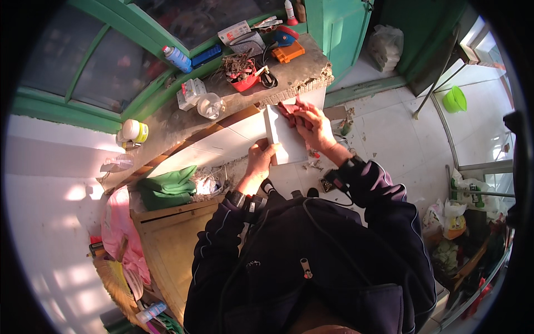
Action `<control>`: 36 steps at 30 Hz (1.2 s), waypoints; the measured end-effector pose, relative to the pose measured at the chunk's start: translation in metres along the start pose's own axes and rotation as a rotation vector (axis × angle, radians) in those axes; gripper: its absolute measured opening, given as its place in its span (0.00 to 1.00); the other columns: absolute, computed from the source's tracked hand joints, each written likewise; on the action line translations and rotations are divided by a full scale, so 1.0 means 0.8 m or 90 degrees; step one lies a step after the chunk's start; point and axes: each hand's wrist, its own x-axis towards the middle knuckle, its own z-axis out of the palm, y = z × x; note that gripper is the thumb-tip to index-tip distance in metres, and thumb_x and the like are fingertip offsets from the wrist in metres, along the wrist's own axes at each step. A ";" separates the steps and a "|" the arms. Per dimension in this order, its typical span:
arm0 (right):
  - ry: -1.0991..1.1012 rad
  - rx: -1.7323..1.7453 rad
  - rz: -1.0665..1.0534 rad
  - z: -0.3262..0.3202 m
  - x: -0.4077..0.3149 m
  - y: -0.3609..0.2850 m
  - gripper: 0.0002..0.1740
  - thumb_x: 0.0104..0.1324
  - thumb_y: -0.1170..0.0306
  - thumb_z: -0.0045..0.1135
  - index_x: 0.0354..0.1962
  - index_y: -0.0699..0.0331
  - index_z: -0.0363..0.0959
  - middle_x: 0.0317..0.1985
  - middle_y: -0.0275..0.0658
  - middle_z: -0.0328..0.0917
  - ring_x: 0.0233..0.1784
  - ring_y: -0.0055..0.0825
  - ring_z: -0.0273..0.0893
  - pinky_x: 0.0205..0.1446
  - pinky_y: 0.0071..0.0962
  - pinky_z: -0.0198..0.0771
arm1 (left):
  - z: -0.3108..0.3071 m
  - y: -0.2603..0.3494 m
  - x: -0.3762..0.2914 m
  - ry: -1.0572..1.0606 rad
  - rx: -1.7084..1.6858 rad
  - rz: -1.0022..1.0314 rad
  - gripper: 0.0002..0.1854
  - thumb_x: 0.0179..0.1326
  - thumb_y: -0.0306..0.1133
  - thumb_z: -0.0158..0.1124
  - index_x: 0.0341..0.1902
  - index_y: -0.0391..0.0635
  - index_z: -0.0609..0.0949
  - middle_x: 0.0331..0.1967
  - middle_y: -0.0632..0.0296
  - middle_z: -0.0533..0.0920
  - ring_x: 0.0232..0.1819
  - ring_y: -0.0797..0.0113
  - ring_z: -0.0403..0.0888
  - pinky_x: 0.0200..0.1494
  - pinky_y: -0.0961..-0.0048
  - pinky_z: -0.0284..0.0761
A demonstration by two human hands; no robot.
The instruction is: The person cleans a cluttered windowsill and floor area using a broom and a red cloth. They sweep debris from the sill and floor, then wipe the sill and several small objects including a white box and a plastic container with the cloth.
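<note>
My left hand [259,160] grips the near left edge of a white rectangular panel or shallow box [290,147], thumb on top. The piece is tilted in front of the concrete ledge, and sunlight falls across its lower part. In my right hand [315,127] is a bunched dark red cloth [287,109], lying against the far end of the white piece. My fingers hide part of the cloth. What the underside of the white piece looks like is hidden.
The concrete ledge [288,81] carries a red container [244,83], a clear plastic cup [210,105], a spray can [177,58] and an orange case [288,51]. Green fabric [167,190] lies on a wooden cabinet [179,246] at left. Small debris [313,165] litters the tiled floor.
</note>
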 end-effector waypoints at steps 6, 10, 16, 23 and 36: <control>-0.009 0.295 0.238 0.009 -0.075 -0.021 0.12 0.63 0.77 0.55 0.45 0.62 0.75 0.37 0.37 0.77 0.36 0.26 0.73 0.40 0.23 0.71 | -0.029 -0.016 0.016 0.077 -0.088 -0.035 0.16 0.60 0.34 0.64 0.48 0.35 0.80 0.41 0.56 0.82 0.44 0.65 0.80 0.49 0.66 0.77; 0.043 0.552 0.433 0.009 -0.063 -0.005 0.10 0.67 0.80 0.51 0.46 0.66 0.73 0.38 0.28 0.75 0.38 0.16 0.72 0.46 0.16 0.69 | -0.016 -0.017 0.007 0.005 -0.183 -0.068 0.22 0.58 0.36 0.66 0.52 0.33 0.78 0.47 0.55 0.81 0.50 0.63 0.79 0.54 0.63 0.76; 0.177 0.556 0.481 -0.014 0.009 0.032 0.12 0.64 0.77 0.57 0.46 0.67 0.74 0.34 0.24 0.74 0.39 0.12 0.72 0.46 0.14 0.69 | 0.014 0.026 -0.017 -0.181 -0.110 -0.145 0.30 0.53 0.38 0.69 0.58 0.32 0.76 0.50 0.54 0.81 0.51 0.63 0.79 0.56 0.64 0.76; -0.391 0.462 0.381 -0.069 0.073 0.016 0.08 0.57 0.74 0.58 0.36 0.64 0.78 0.34 0.30 0.80 0.39 0.18 0.75 0.47 0.19 0.68 | 0.020 0.049 -0.027 -0.275 0.039 -0.201 0.31 0.52 0.40 0.67 0.57 0.32 0.76 0.48 0.54 0.82 0.49 0.64 0.81 0.53 0.66 0.77; 0.094 0.585 0.423 -0.017 -0.012 0.036 0.11 0.65 0.77 0.58 0.46 0.66 0.76 0.36 0.26 0.76 0.38 0.13 0.70 0.47 0.14 0.67 | 0.005 0.020 -0.005 -0.063 -0.116 -0.138 0.19 0.59 0.34 0.63 0.50 0.33 0.79 0.43 0.56 0.82 0.44 0.64 0.81 0.48 0.64 0.78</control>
